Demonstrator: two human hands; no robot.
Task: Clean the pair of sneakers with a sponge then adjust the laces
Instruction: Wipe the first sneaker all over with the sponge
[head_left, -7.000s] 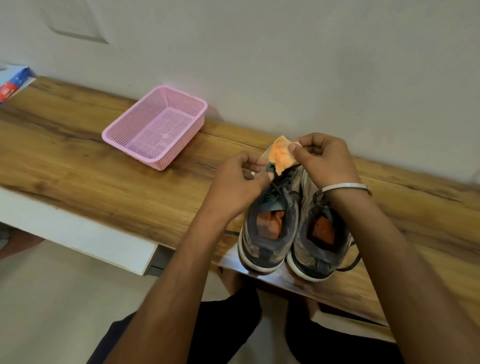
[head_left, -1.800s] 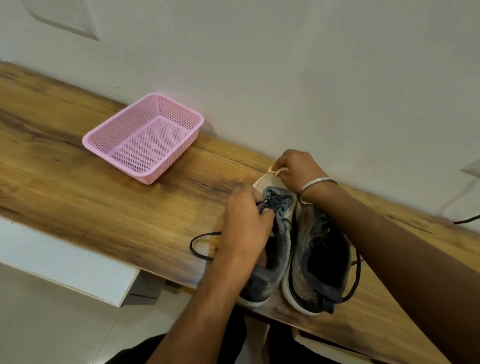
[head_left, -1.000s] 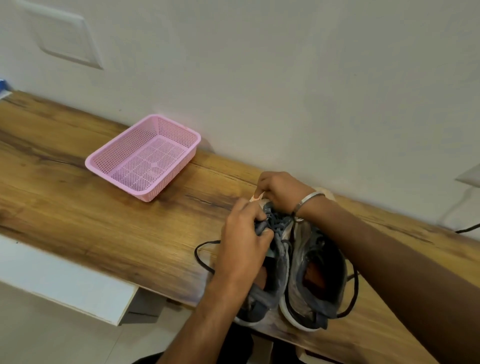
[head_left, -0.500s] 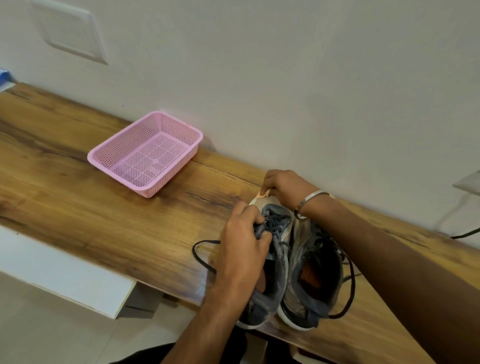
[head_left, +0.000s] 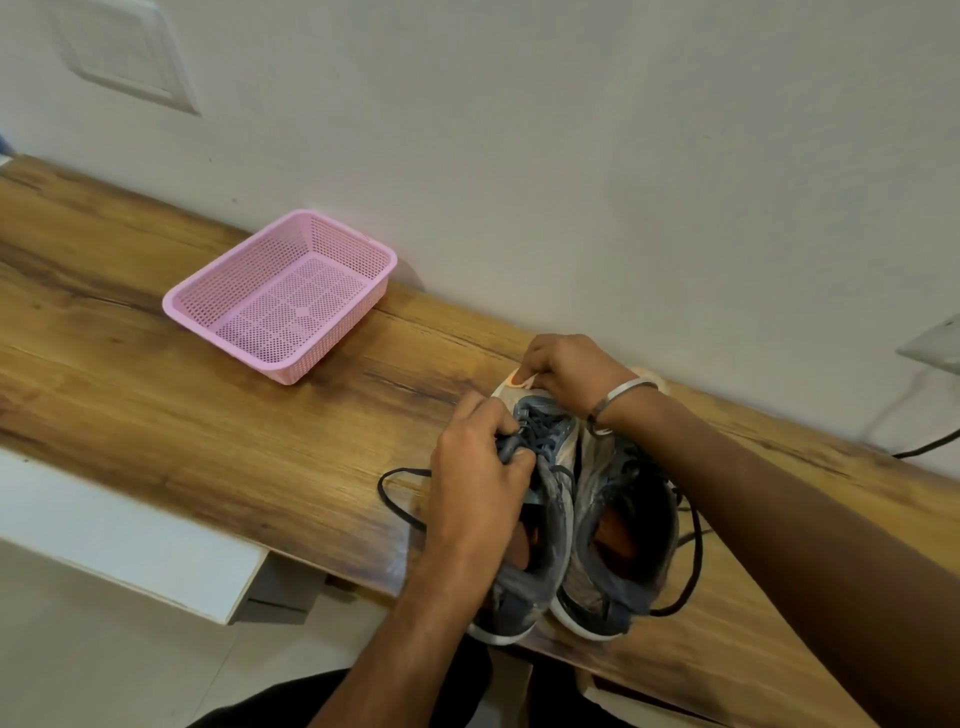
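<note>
Two grey sneakers stand side by side on the wooden shelf (head_left: 156, 395), toes toward the wall. My left hand (head_left: 480, 467) grips the tongue and laces of the left sneaker (head_left: 550, 499). My right hand (head_left: 563, 366) is curled over that sneaker's toe and pinches an orange sponge (head_left: 516, 378), of which only a small edge shows. The right sneaker (head_left: 623, 540) lies partly under my right forearm. A dark lace (head_left: 395, 499) loops out onto the wood to the left.
A pink mesh basket (head_left: 283, 293) sits on the shelf to the left, close to the white wall. A dark cable (head_left: 930, 444) runs along the wall at the far right. The shelf's front edge passes just under the sneakers' heels.
Seven seconds ago both hands held the sponge above the sneakers. Since then my left hand has gripped the left sneaker's tongue and my right hand has brought the sponge to its toe, shifting slightly.
</note>
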